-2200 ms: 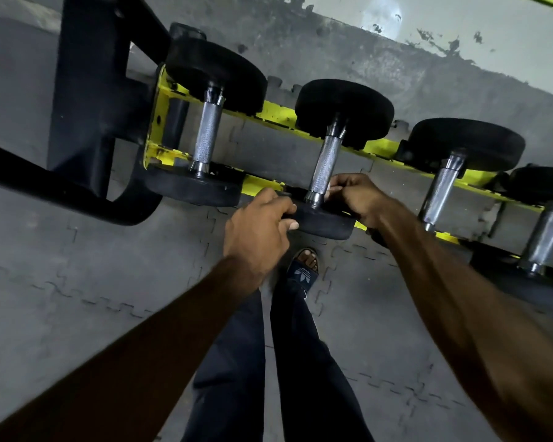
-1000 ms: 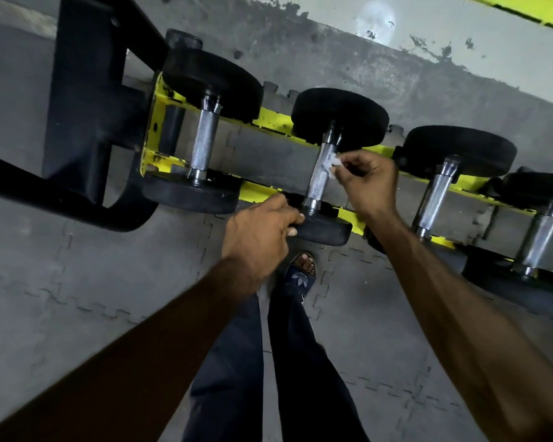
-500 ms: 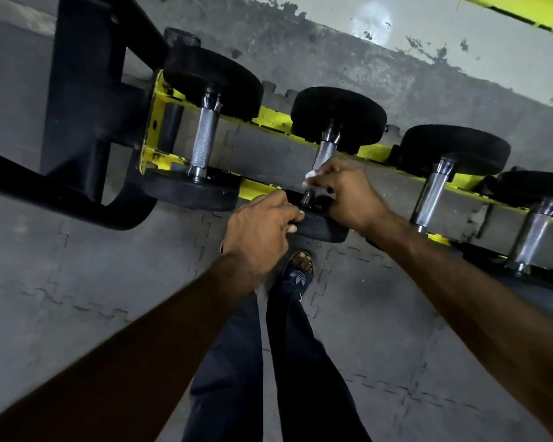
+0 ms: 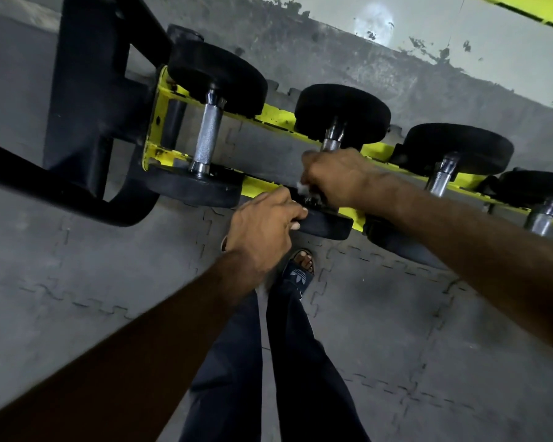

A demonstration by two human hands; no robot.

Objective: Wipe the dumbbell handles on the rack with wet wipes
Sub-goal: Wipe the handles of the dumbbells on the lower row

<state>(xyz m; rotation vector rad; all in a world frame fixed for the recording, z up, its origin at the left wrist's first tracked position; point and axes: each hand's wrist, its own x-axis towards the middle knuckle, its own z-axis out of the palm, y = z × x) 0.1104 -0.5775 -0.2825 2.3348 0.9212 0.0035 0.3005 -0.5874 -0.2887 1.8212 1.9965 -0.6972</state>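
White wipe (image 4: 301, 186) bunched in my right hand (image 4: 336, 177), I clasp the second dumbbell's handle (image 4: 331, 143) on the yellow rack (image 4: 275, 118) to rub it, while my left hand (image 4: 262, 228) grips its near head (image 4: 326, 223) so it should not roll.

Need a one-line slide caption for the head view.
Right hand wraps a white wipe round the second dumbbell's handle while the left hand grips its near weight head on the yellow rack.
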